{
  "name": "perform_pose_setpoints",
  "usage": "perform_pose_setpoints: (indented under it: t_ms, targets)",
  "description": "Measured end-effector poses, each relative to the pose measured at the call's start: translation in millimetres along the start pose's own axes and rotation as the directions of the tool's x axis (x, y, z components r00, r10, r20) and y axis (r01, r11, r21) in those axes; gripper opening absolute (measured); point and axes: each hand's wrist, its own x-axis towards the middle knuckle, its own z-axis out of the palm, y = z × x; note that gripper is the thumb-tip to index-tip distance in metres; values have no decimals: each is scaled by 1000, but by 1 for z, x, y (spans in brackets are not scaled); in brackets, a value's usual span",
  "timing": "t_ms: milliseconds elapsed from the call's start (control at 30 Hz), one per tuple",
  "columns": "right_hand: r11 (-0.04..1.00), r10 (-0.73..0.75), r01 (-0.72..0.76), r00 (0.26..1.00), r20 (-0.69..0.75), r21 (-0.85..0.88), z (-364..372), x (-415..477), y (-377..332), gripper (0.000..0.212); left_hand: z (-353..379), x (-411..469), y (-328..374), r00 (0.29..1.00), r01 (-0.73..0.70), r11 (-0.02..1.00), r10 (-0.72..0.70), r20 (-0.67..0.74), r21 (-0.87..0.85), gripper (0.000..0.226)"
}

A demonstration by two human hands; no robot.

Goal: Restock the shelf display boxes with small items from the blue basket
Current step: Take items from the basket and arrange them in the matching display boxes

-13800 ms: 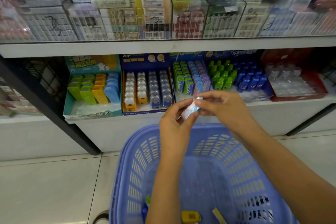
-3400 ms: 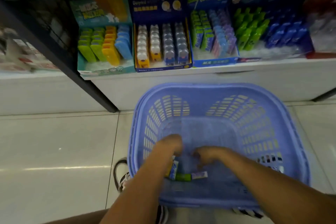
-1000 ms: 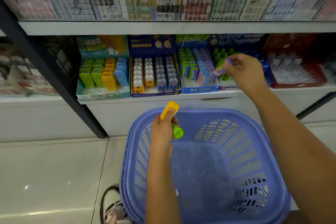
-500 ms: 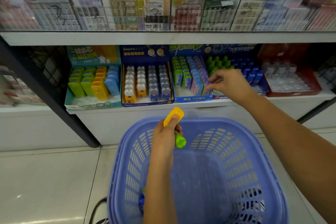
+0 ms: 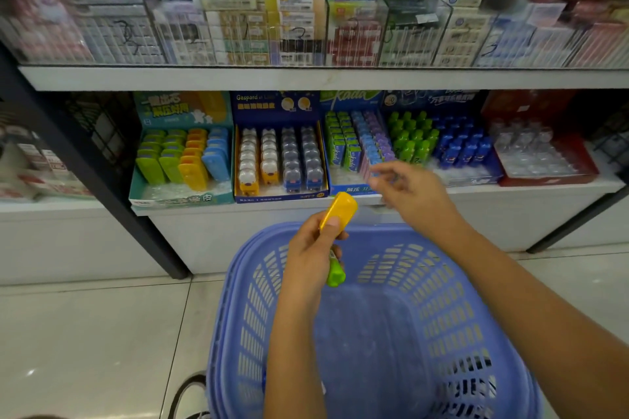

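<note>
My left hand (image 5: pixel 311 248) grips a yellow item (image 5: pixel 338 209) and a green item (image 5: pixel 335 270) above the front rim of the blue basket (image 5: pixel 476 333). My right hand (image 5: pixel 413 194) hovers empty with loose fingers in front of the blue display box of green, blue and purple packs (image 5: pixel 357 146). On the lower shelf also stand a teal box of green, yellow and blue cases (image 5: pixel 183 160), a dark blue box of capsule-shaped items (image 5: pixel 280 160) and a box of green and blue bottles (image 5: pixel 439 143).
A red tray of clear items (image 5: pixel 541 153) sits at the shelf's right end. The upper shelf (image 5: pixel 306 78) carries clear cases of packets. A black upright post (image 5: pixel 85 160) stands left of the boxes. My shoe (image 5: pixel 190 395) shows on the tiled floor beside the basket.
My right hand has drawn back from the blue display box toward the left hand, empty now; the purple pack it held a second ago is gone from it. The left hand keeps its two items.
</note>
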Motion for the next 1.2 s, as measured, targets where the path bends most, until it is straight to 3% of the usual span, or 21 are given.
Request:
perform_pose_setpoints:
  t_ms: [100, 200, 267, 367, 433, 500, 667, 867, 1000, 1200]
  targets:
    - [927, 95, -161, 975, 202, 339, 17, -13, -19, 13, -7, -1, 2, 993, -119, 985, 115, 42, 123, 14]
    - [911, 24, -115, 973, 228, 396, 26, -16, -32, 16, -18, -3, 5, 990, -138, 981, 136, 21, 136, 16]
    - [932, -18, -77, 966, 257, 355, 34, -15, -39, 22, -24, -3, 6, 994, -76, 995, 81, -80, 65, 17]
    - [955, -49, -2, 985, 165, 298, 47, -8, -54, 26, -35, 1, 7, 946, 57, 965, -134, -295, -256, 23]
    - [957, -66, 45, 996, 63, 288, 57, 3, -68, 25, -49, 5, 9, 894, 28, 778, -301, -333, -628, 23]
    - [954, -120, 115, 993, 3, 276, 69, 15, -85, 23, -69, 7, 8, 856, -84, 602, -365, -367, -794, 27]
    - [926, -320, 306, 947, 27, 219, 117, 49, -131, 21, -102, 4, 10, 828, -273, 487, -321, -460, -830, 22]
    - [892, -443, 451, 876, 188, 1, 176, 71, -142, 28, -121, 1, 14, 860, -258, 442, -300, -413, -859, 20]
    - [879, -452, 474, 864, 224, -56, 192, 69, -128, 31, -129, 0, 13, 839, -258, 457, -330, -431, -851, 37]
    - [875, -395, 457, 865, 311, -160, 198, 78, -127, 32, -131, 0, 6, 851, -231, 509, -307, -425, -829, 39]
